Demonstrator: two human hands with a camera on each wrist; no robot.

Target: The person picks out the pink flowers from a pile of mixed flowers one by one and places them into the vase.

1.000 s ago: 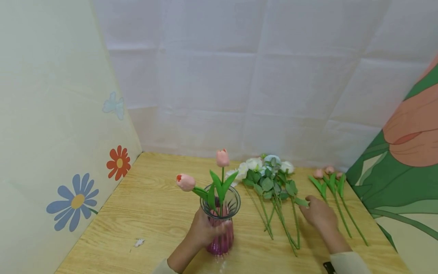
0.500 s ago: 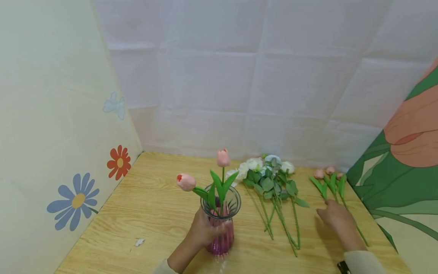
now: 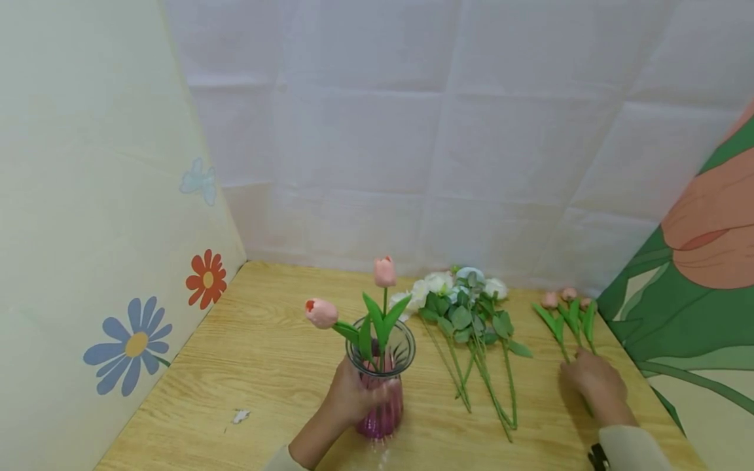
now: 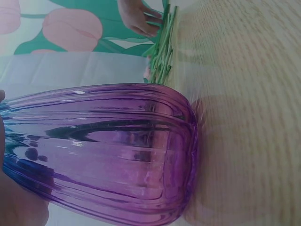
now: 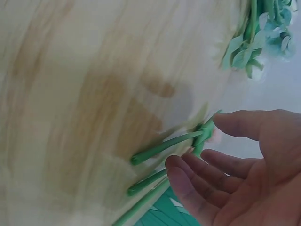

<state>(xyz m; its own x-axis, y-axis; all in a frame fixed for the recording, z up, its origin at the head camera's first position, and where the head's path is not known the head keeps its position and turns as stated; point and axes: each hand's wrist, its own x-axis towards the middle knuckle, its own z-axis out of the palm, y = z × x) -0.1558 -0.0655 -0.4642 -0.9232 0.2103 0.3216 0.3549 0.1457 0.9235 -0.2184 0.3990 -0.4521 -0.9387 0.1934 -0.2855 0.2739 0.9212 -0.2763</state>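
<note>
My left hand (image 3: 352,398) grips a ribbed glass vase (image 3: 381,415), purple low down and clear at the rim, which stands on the table. One pink tulip (image 3: 385,271) rises upright from its mouth, and another tulip (image 3: 321,314) leans out to the left. In the left wrist view, the vase's purple base (image 4: 141,155) fills the middle. Over on the right, my right hand (image 3: 596,386) is over the stems of several pink tulips (image 3: 550,301) lying on the table. The right wrist view shows its thumb and fingers spread apart, fingertips close by the green stems (image 5: 164,147).
Between the vase and the tulips lies a bunch of white and pale blue flowers (image 3: 438,282) with leafy stems. A small white scrap (image 3: 240,416) is on the wooden table (image 3: 265,327) at left. A white sheet (image 3: 365,131) hangs behind.
My right hand has moved right, from beside the leafy bunch to the tulip stems, and slightly toward me. My left hand and the vase have stayed in place.
</note>
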